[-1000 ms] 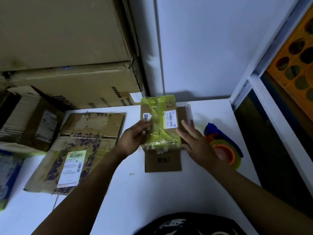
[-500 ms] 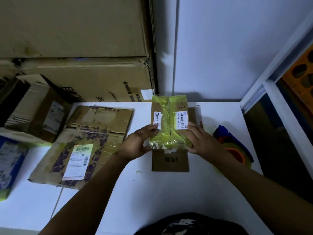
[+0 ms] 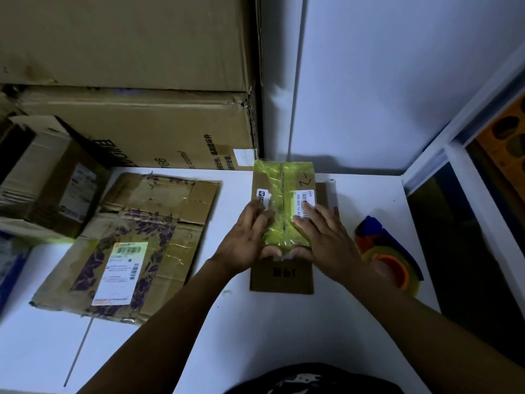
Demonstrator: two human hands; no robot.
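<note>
A small cardboard parcel [image 3: 284, 191] wrapped in yellow-green tape, with two white labels, lies on a flat brown cardboard piece [image 3: 281, 277] at the back of the white table [image 3: 255, 336]. My left hand [image 3: 247, 240] lies on its left half with fingers spread flat, thumb along the near end. My right hand [image 3: 326, 240] presses flat on the right half, fingers over the barcode label, thumb also at the near end.
A blue and orange tape dispenser [image 3: 389, 260] sits right of the parcel by the table's right edge. A flattened labelled box [image 3: 136, 243] lies to the left. Big cartons [image 3: 142, 132] are stacked at the back left, with a smaller box [image 3: 48, 180] beside them.
Both hands moved from the parcel's sides onto its top, fingers now flat over the tape and label. The parcel stays in place on the cardboard piece.
</note>
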